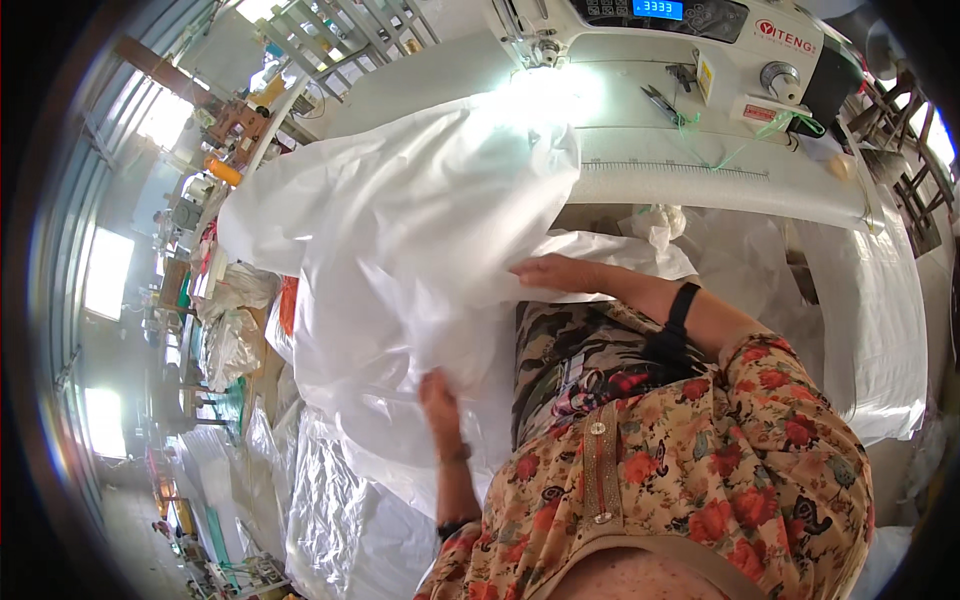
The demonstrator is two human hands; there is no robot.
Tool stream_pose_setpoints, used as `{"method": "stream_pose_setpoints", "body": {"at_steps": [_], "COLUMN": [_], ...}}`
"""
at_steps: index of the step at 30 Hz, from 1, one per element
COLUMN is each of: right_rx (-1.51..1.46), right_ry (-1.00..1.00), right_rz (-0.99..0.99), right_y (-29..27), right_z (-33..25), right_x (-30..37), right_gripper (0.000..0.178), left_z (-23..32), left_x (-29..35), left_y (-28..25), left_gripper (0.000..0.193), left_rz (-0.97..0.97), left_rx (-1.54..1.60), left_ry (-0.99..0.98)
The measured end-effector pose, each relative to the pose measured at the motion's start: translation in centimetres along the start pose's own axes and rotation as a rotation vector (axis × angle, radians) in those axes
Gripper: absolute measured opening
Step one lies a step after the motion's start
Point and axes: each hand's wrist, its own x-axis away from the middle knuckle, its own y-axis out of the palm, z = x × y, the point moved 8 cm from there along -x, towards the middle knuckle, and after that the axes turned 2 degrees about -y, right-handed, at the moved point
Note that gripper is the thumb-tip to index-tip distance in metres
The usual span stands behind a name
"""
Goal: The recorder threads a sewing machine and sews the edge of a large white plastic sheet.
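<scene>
A large white sheet (400, 210), glossy like plastic or coated fabric, spreads from under the lit head of a sewing machine (690, 28) down over the table's front edge and my lap. My right hand (550, 272) lies against the sheet's right side, its fingers stretched out to the left. Lower down on the left, my left hand (437, 395) is at the hanging part of the sheet. Motion smears its fingers, so a grip cannot be made out. Bright lamp glare hides the needle area.
Thread snips (660, 103) and green thread (715, 158) lie on the machine table (640, 140), right of the needle. A ruler strip (680, 170) runs along its front. Clear plastic sheeting (870, 330) hangs at the right. Bundled white material (330, 510) lies on the lower left.
</scene>
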Motion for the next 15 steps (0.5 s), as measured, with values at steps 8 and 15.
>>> {"method": "stream_pose_setpoints", "body": {"at_steps": [8, 15], "right_rx": [0.177, -0.653], "right_ry": [0.045, 0.004], "right_rz": [0.073, -0.456], "right_y": [0.1, -1.2], "right_z": [0.0, -14.8], "right_x": [1.5, 11.1], "right_gripper": [0.039, 0.019], "left_z": [21.4, 5.9], "left_x": [4.5, -8.9], "left_y": [-22.5, -26.0], "left_gripper": [0.043, 0.024], "left_rz": [0.568, 0.315], "left_rx": [0.497, 0.166], "left_ry": [0.332, 0.08]}}
